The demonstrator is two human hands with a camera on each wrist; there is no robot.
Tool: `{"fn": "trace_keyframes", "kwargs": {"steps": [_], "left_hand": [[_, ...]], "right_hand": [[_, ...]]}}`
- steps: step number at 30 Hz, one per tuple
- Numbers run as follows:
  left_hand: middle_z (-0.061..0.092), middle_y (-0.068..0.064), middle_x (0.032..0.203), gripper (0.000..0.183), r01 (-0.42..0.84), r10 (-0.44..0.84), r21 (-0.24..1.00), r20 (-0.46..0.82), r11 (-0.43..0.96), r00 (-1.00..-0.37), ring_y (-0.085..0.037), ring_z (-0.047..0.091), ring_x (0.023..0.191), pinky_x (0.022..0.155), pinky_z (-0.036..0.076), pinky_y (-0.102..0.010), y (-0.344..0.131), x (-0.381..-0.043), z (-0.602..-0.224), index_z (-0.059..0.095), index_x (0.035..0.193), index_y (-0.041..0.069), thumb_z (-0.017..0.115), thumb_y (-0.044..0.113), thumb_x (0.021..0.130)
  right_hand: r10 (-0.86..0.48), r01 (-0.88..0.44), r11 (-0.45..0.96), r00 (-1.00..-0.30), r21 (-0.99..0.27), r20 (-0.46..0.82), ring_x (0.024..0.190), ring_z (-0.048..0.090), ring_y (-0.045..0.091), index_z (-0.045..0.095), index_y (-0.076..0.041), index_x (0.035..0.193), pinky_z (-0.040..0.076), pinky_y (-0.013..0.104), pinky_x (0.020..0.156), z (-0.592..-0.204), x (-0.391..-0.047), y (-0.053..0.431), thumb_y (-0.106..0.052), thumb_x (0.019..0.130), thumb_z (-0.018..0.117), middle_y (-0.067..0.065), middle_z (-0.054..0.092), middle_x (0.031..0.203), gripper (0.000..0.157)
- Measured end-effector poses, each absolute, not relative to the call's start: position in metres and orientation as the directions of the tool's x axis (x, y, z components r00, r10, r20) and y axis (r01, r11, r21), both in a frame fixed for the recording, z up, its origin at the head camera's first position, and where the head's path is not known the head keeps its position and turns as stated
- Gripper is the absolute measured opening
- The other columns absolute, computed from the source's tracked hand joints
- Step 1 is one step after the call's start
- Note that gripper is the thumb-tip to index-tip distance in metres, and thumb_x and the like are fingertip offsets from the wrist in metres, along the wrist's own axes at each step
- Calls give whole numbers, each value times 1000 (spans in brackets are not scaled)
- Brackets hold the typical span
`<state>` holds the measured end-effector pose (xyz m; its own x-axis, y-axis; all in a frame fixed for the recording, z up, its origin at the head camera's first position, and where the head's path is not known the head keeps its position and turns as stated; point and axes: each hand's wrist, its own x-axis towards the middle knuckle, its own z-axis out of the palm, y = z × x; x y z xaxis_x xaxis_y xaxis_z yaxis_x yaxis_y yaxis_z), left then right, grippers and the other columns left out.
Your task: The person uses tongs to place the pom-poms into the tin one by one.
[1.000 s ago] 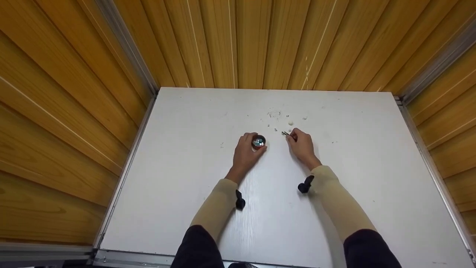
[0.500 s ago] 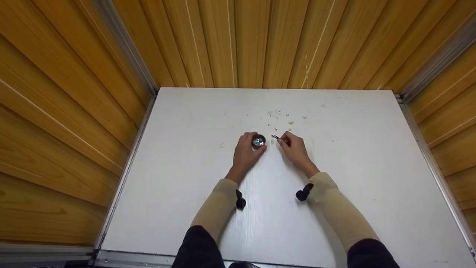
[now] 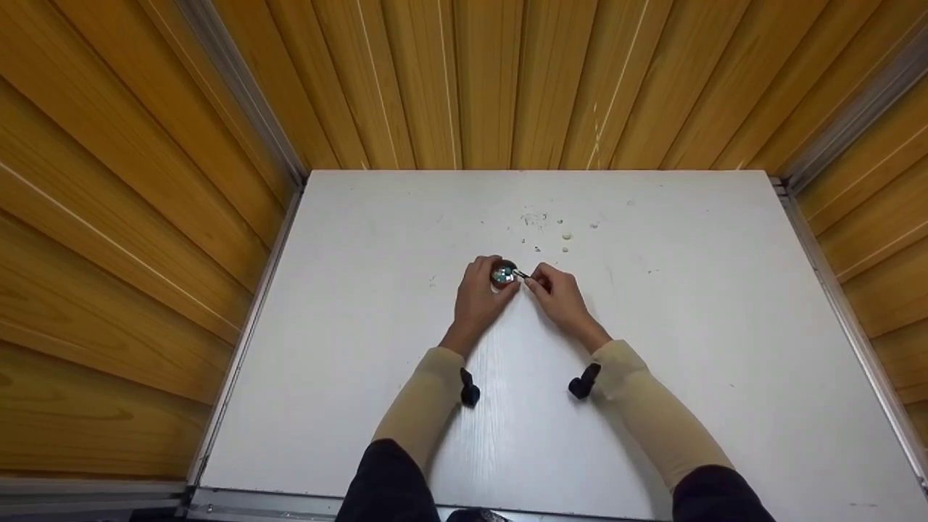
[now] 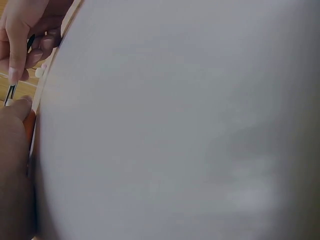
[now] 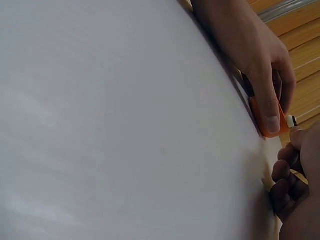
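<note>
My left hand (image 3: 478, 296) curls around a small round object (image 3: 502, 275) on the white table. Orange shows on its side in the right wrist view, and its top has blue-green, white and shiny bits. Between thumb and fingers, my right hand (image 3: 560, 296) pinches a pair of dark tweezers (image 4: 11, 91). Their tips reach the near-right rim of the round object. A small white piece (image 5: 290, 121) sits at the tips in the right wrist view. Whether the tips touch the contents, I cannot tell.
Beyond the hands, two small pale round pieces (image 3: 566, 236) and several tiny dark bits (image 3: 535, 219) lie on the white table (image 3: 348, 326). Yellow wood-look walls (image 3: 486, 87) stand on the left, back and right, with metal rails along the table's sides.
My right hand has moved left with the tweezers, from near the pale pieces to the round object's rim. My left hand has stayed in place around that object.
</note>
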<state>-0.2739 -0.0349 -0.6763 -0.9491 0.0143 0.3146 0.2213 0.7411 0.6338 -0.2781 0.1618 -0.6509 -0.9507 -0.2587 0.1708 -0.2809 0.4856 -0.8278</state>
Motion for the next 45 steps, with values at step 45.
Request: {"fn": "trace_keyframes", "kwargs": {"steps": [45], "left_hand": [[63, 1, 130, 61, 205, 6, 658, 291, 725, -957, -15, 59, 121, 105, 50, -32, -34, -270, -673, 60, 141, 15, 82, 45, 92]], "right_hand": [[89, -70, 564, -985, -823, 145, 79, 55, 21, 68, 0, 100, 42, 29, 72, -645, -319, 222, -17, 103, 72, 10, 64, 86, 18]]}}
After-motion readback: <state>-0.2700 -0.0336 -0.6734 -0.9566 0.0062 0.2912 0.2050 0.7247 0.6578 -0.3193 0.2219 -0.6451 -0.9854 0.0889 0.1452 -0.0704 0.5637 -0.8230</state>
